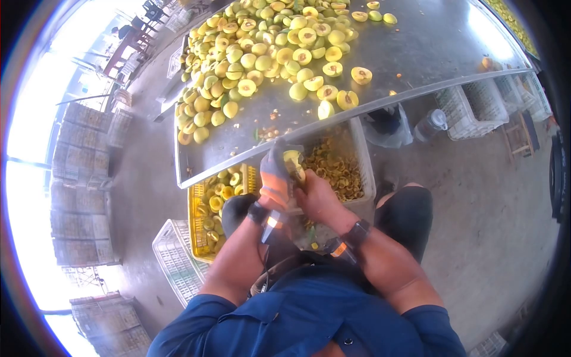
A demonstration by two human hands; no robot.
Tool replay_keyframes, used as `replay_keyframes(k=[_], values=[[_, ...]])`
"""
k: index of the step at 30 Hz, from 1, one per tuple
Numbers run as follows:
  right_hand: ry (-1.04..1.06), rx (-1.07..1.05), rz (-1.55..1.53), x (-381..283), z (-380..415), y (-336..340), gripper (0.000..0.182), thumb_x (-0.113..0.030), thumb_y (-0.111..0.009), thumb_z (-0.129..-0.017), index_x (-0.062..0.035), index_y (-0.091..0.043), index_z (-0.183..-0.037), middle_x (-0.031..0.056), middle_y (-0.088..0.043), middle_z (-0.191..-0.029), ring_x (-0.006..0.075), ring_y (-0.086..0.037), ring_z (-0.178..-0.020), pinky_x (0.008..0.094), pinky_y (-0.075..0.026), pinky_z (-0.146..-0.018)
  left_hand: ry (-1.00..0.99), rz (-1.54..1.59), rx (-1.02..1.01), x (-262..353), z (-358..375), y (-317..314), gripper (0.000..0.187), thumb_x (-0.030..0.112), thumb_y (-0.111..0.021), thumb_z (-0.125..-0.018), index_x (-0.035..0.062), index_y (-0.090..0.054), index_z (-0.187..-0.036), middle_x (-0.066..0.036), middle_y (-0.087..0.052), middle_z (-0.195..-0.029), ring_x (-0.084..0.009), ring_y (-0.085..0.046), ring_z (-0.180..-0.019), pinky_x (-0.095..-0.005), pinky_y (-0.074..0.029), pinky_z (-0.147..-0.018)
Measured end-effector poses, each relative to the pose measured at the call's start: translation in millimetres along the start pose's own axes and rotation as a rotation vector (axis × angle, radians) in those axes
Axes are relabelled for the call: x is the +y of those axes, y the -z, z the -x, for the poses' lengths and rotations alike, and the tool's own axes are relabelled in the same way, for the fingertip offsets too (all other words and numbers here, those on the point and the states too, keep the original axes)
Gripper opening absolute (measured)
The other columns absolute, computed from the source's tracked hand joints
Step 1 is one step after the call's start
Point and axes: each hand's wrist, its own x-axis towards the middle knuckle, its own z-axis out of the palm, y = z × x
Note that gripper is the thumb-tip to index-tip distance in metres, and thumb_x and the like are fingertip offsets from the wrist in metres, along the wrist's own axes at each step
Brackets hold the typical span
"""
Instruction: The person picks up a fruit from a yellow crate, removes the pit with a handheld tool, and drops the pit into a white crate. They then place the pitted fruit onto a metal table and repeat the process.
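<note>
My left hand (275,178), in a grey and orange glove, grips a yellow peach half (292,157) just below the metal table's front edge. Close against it on the right is my bare right hand (321,196), its fingers closed. Whatever the right hand holds is mostly hidden by the fingers and the fruit. Under both hands stands a pale crate (367,160) with many brown pits and scraps (342,172). To the left, a yellow crate (196,229) contains hollowed peach halves (216,203).
A large heap of cut peaches (262,53) covers the left part of the metal table (410,65). White crates (476,110), a clear jug (431,124) and a small wooden stool (519,140) are at the right. Another white crate (175,262) sits left of my legs; stacked crates (80,184) stand farther left.
</note>
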Motion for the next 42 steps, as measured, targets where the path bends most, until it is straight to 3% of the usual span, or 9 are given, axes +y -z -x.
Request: replay_keyframes(k=[8,13,17,25,27,28,30,34,42], values=[[-0.021,-0.065,-0.068,3,3,-3,0.033,-0.017,-0.059,-0.095,0.0074,-0.06,-0.116,0.0349,-0.069,-0.1,0.0536,-0.067,-0.099,0.0539,-0.054,-0.089,-0.198,-0.55,-0.114,26,11,-2,0.044,-0.011,-0.058,-0.091,-0.0041,-0.065,-0.134,-0.018,-0.076,-0.117,-0.0277,-0.075,-0.102,-0.0365,-0.06,-0.087],[-0.233,-0.291,-0.433,-7,3,10,0.022,-0.013,-0.058,-0.099,0.0033,-0.064,-0.112,0.0175,-0.071,-0.09,0.0311,-0.07,-0.083,0.0424,-0.055,-0.077,-0.225,-0.443,-0.206,34,15,2,0.048,-0.008,-0.059,-0.088,-0.0021,-0.065,-0.134,-0.019,-0.074,-0.122,-0.0347,-0.073,-0.11,-0.0409,-0.058,-0.095],[-0.204,-0.412,-0.397,-31,11,19,0.016,-0.011,-0.058,-0.101,0.0014,-0.065,-0.107,0.0065,-0.067,-0.084,0.017,-0.066,-0.068,0.0353,-0.051,-0.06,-0.832,-0.63,-0.237,36,9,8,0.024,0.001,-0.055,-0.098,0.0014,-0.072,-0.115,-0.013,-0.079,-0.108,-0.027,-0.075,-0.095,-0.0361,-0.06,-0.085],[-0.371,-0.362,-0.64,-4,7,10,0.014,-0.014,-0.057,-0.105,-0.0058,-0.06,-0.094,0.0008,-0.055,-0.071,0.0123,-0.051,-0.048,0.0353,-0.04,-0.043,-0.602,-0.763,0.059,-2,-16,61,0.036,0.006,-0.067,-0.093,0.0033,-0.07,-0.129,-0.019,-0.074,-0.118,-0.0337,-0.075,-0.103,-0.0381,-0.061,-0.09],[-0.433,-0.353,-0.707,-2,9,8,0.016,-0.015,-0.058,-0.105,-0.0066,-0.057,-0.092,0.0007,-0.053,-0.07,0.0129,-0.05,-0.048,0.0344,-0.04,-0.043,-0.167,-0.219,0.067,-7,-25,99,0.032,0.002,-0.056,-0.102,0.0043,-0.07,-0.131,-0.014,-0.072,-0.121,-0.0241,-0.07,-0.103,-0.0329,-0.06,-0.088],[-0.479,-0.343,-0.782,-4,10,9,0.017,-0.016,-0.059,-0.104,-0.007,-0.054,-0.091,0.0011,-0.053,-0.07,0.0133,-0.049,-0.048,0.034,-0.04,-0.044,-0.491,-0.867,0.155,20,-9,114,0.03,0.002,-0.058,-0.101,0.0048,-0.071,-0.127,-0.013,-0.072,-0.119,-0.0234,-0.071,-0.102,-0.0332,-0.06,-0.085],[-0.544,-0.294,-0.822,3,10,10,0.018,-0.017,-0.059,-0.104,-0.0076,-0.051,-0.091,0.0015,-0.052,-0.068,0.0138,-0.049,-0.048,0.034,-0.04,-0.044,0.109,0.028,0.339,47,-1,144,0.024,0.012,-0.061,-0.105,-0.0014,-0.073,-0.12,-0.009,-0.077,-0.111,-0.0197,-0.071,-0.098,-0.0322,-0.059,-0.084],[-0.557,-0.197,-0.766,16,8,4,0.017,-0.016,-0.059,-0.104,-0.0072,-0.05,-0.092,0.0015,-0.05,-0.064,0.014,-0.049,-0.046,0.0347,-0.041,-0.044,0.242,-1.022,0.474,31,-2,233,0.028,0.029,-0.075,-0.098,0.0053,-0.08,-0.113,-0.014,-0.08,-0.1,-0.0239,-0.073,-0.088,-0.0335,-0.056,-0.087],[-0.373,-0.037,-0.53,4,-6,-2,0.027,-0.023,-0.063,-0.097,0.0033,-0.061,-0.101,0.0079,-0.06,-0.067,0.0181,-0.059,-0.049,0.0367,-0.046,-0.048,-0.332,-0.862,0.136,61,-105,67,0.042,0.024,-0.078,-0.092,0.0055,-0.073,-0.129,-0.018,-0.074,-0.121,-0.0325,-0.073,-0.108,-0.0399,-0.056,-0.096]])
